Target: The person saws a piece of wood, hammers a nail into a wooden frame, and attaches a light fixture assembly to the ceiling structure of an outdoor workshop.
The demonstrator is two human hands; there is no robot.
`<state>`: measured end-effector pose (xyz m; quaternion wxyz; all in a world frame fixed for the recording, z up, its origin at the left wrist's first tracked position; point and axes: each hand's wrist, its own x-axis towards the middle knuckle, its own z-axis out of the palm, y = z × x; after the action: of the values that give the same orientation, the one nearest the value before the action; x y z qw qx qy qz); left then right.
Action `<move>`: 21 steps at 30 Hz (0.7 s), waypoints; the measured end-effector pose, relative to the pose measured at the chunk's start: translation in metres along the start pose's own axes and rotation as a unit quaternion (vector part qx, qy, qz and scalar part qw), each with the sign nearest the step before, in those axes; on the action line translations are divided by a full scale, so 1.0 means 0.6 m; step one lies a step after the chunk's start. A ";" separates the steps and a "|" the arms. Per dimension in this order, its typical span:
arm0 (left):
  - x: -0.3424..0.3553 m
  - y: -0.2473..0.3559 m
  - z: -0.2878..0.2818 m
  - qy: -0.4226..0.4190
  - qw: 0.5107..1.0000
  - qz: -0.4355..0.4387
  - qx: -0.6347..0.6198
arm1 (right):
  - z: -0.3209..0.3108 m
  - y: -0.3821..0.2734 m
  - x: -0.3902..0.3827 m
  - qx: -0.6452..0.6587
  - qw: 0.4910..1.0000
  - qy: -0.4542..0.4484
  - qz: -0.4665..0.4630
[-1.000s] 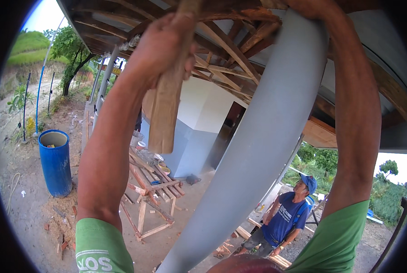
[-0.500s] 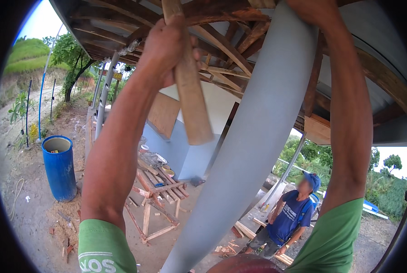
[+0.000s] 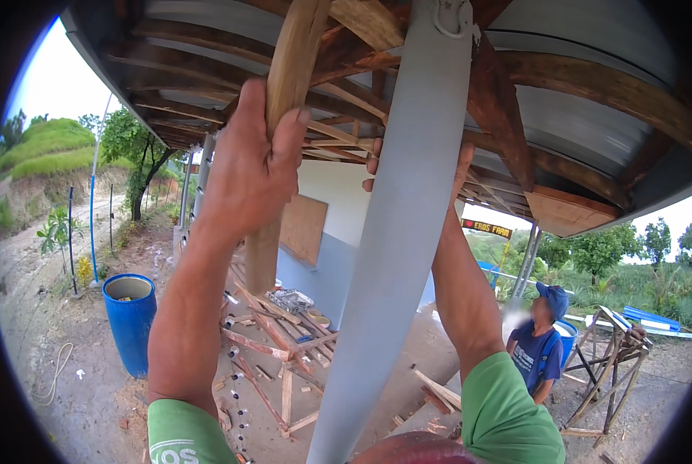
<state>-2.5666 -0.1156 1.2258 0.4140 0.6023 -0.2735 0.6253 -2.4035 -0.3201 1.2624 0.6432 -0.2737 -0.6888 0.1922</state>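
A length of wooden board [image 3: 293, 69] stands roughly upright, slightly tilted, in my raised left hand [image 3: 254, 166], which is closed around it. Its top reaches up among the roof timbers and its lower end hangs free. Just to the right rises a thick grey round post [image 3: 408, 178], with a white loop of cord or wire [image 3: 454, 32] near its top. My right hand [image 3: 463, 174] wraps the post from behind; fingertips show on its left side, while the palm is hidden.
Overhead run wooden roof timbers [image 3: 593, 85] under metal sheeting. Below stands a wooden trestle [image 3: 284, 352] with scrap pieces about it. A blue barrel [image 3: 131, 332] is at left. A person in a blue cap [image 3: 533, 348] stands at right, near a wooden stand [image 3: 609, 371].
My right hand has come down from the top of the post to lower on it. The left hand, still holding the board, has shifted left and down. The whole view has swung.
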 end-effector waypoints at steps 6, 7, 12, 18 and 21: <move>0.076 0.089 -0.006 0.100 0.969 0.132 0.183 | 0.006 0.008 0.003 -0.038 0.999 0.027 -0.005; 0.082 0.077 0.004 0.116 0.967 0.151 0.171 | 0.009 0.009 0.004 -0.036 0.999 0.025 -0.005; 0.063 0.074 0.036 -0.050 0.974 -0.012 0.222 | 0.007 -0.002 0.003 -0.071 0.997 0.026 -0.009; 0.073 0.112 0.012 0.091 0.990 0.051 0.091 | 0.022 0.007 0.007 -0.029 0.999 0.034 -0.025; 0.084 0.046 0.039 0.056 0.972 0.075 0.215 | 0.042 0.013 0.010 -0.105 0.990 0.083 -0.038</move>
<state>-2.5742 -0.1397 1.2827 0.2409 0.6188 -0.1531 0.7318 -2.4278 -0.3083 1.2596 0.6729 -0.3284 -0.6591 0.0704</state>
